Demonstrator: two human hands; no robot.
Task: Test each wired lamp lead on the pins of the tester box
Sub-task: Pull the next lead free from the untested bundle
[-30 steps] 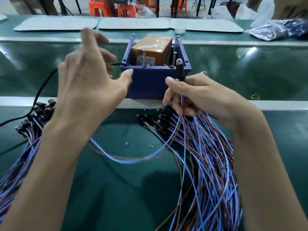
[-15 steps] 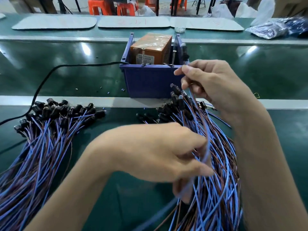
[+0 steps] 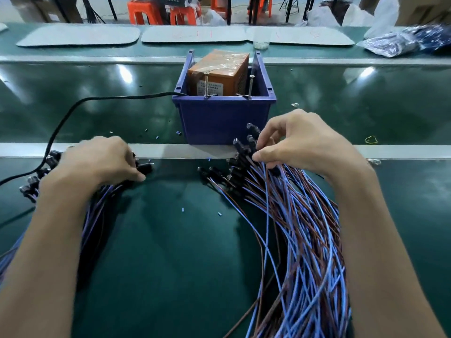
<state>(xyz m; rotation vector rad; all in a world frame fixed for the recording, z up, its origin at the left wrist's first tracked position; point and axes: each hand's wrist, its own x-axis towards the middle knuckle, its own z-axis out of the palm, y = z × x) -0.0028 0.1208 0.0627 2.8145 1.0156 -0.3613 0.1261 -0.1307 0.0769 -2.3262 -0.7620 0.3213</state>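
Observation:
The tester box (image 3: 224, 118) is a blue bin holding an orange unit (image 3: 219, 71), with two upright screw pins (image 3: 207, 85) on its front rim. A pile of blue and brown lamp leads with black heads (image 3: 292, 215) lies on the right. My right hand (image 3: 300, 142) is over that pile's head end, thumb and forefinger pinching a black lamp head (image 3: 251, 147). A second pile of leads (image 3: 97, 211) lies on the left. My left hand (image 3: 97, 162) sits on top of it, fingers curled round a black lamp head (image 3: 145, 168).
A black power cable (image 3: 80, 103) runs from the box leftward over the green belt (image 3: 170, 240). A metal rail (image 3: 402, 151) crosses under the box. Small blue wire offcuts (image 3: 182, 210) lie between the piles. Grey mats (image 3: 195, 34) and bagged parts (image 3: 395, 42) lie at the back.
My left hand has swung from the right pile to the left pile with a lead. My right hand has dropped from the box's right pin to the right pile's heads.

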